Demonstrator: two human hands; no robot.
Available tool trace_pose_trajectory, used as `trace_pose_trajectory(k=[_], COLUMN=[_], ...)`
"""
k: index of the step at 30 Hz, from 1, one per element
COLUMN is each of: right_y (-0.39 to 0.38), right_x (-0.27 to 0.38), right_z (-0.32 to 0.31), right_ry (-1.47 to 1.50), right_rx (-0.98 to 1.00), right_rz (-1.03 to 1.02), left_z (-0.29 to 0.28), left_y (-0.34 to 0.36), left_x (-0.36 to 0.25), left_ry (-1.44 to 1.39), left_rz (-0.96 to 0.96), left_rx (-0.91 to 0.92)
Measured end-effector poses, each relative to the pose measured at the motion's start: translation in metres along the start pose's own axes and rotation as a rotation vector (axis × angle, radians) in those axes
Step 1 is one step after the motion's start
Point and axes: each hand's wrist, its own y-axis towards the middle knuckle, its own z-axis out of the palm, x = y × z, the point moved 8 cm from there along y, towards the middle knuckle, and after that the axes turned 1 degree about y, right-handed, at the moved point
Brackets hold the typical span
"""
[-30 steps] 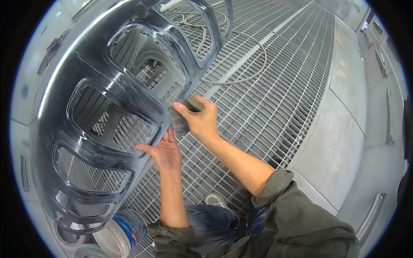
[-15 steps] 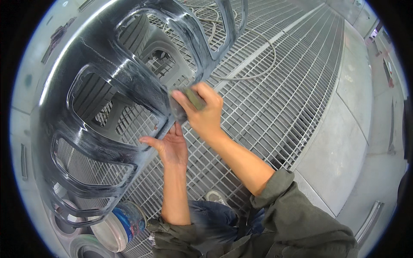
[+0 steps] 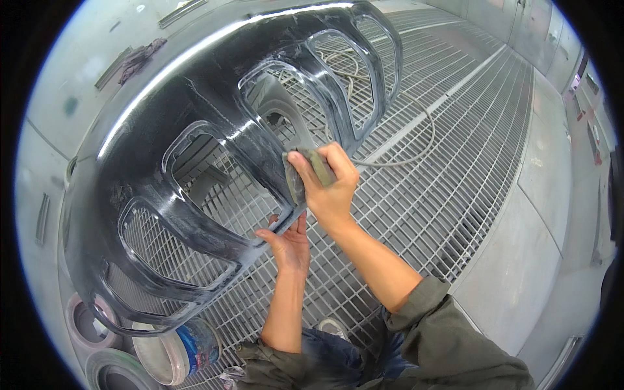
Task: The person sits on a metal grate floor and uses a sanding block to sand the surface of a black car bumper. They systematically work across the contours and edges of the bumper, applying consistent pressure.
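Note:
A large curved black panel, like a car bumper [image 3: 214,97], has several big openings and greyish dull patches along its bars. In my right hand [image 3: 333,192] is a green sanding block [image 3: 320,168] with a grey sheet around it, pressed to the lower edge of a bar. My left hand [image 3: 292,250] grips that edge just below, thumb on the near side and fingers partly hidden behind it.
A metal grating [image 3: 416,201] covers the floor, with a hose [image 3: 426,146] curling over it. A grey plastic stool [image 3: 283,117] shows through the openings. A white-and-blue bucket [image 3: 172,354] and round grey-rimmed containers [image 3: 117,370] stand at lower left.
The bumper sits lower and further right in view as the view shifts. My right hand still has the sanding block against the bar; my left hand keeps its hold on the edge.

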Motion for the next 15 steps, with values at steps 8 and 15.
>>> trace_pose_trajectory(k=[8, 15], right_y=[0.077, 0.096], right_x=[0.046, 0.052], right_z=[0.051, 0.068], right_ry=[-0.25, -0.385], right_rx=[0.202, 0.256], right_rz=[-0.058, -0.003], left_z=[-0.018, -0.018], left_y=[0.001, 0.004], left_x=[0.006, 0.011], left_ry=[-0.072, -0.125], left_rz=[-0.04, -0.044], left_rx=[-0.079, -0.07])
